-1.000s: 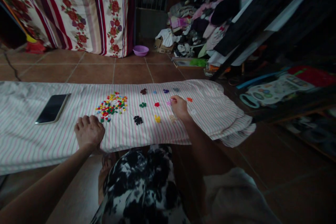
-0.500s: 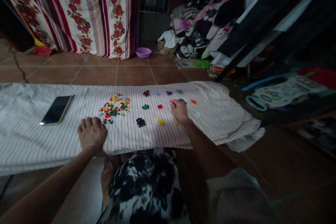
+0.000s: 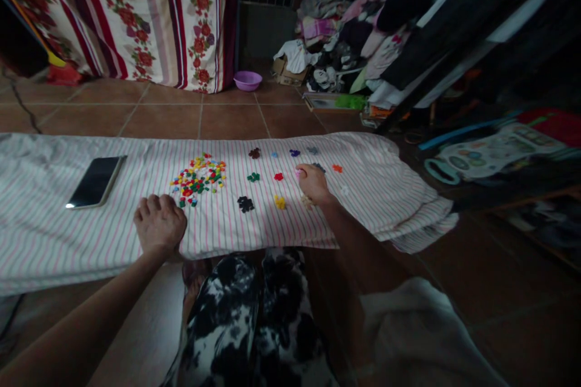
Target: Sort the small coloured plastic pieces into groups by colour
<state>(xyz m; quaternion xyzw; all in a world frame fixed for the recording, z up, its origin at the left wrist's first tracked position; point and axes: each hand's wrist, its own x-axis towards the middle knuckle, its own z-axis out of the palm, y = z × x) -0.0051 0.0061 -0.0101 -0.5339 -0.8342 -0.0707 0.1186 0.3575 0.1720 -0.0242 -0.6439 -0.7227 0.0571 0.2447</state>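
Palm down on the striped cloth, my left hand (image 3: 160, 222) rests with its fingers slightly apart, holding nothing. Just beyond it lies a mixed heap of small coloured pieces (image 3: 198, 179), like tiny building bricks. My right hand (image 3: 314, 184) is closed in a pinch, its fingertips at a small pink piece (image 3: 298, 173). Around it are little single-colour piles: red (image 3: 278, 176), yellow (image 3: 279, 202), beige (image 3: 307, 201), partly covered by the hand, and dark grey (image 3: 319, 167). Further left are the black pile (image 3: 246, 204) and green pile (image 3: 253, 177).
A phone (image 3: 95, 182) lies on the left of the striped cloth (image 3: 218, 233). Brown (image 3: 254, 153), dark blue (image 3: 295, 153), orange (image 3: 336, 168) and white (image 3: 345, 190) pieces sit towards the back and right. A purple basin (image 3: 247, 80) stands on the tiled floor beyond.
The view has tilted slightly, so the cloth and everything on it sit a little higher in the picture. Both hands stay in nearly the same places, the right still pinching at the pink.
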